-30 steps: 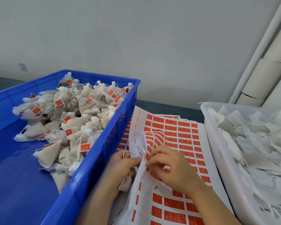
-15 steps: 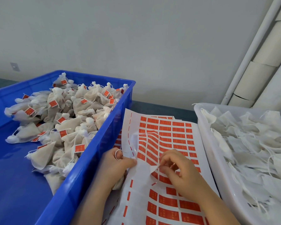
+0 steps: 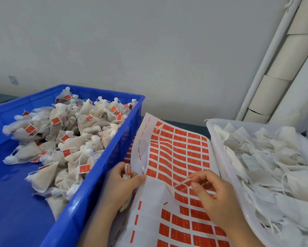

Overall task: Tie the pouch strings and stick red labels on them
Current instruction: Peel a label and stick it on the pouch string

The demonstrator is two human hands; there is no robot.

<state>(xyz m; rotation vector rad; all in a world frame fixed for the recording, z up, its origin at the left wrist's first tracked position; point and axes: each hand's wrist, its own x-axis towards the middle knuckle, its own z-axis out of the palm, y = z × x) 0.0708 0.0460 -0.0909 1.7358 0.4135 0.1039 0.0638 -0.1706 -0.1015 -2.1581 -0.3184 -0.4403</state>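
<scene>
Dark tabletop (image 3: 188, 124) carries blue crate (image 3: 112, 154) (left), label sheets (image 3: 178, 150) between, white tray (image 3: 220, 163) right.

One left hand (image 3: 122, 184), one right hand (image 3: 219, 200), one blue crate (image 3: 114, 152), one white tub (image 3: 219, 154)

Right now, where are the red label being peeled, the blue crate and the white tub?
red label (image 3: 182, 183): head view, middle of the lifted strip.
blue crate (image 3: 96, 184): head view, its right outer wall.
white tub (image 3: 211, 124): head view, far left corner of its rim.
</scene>
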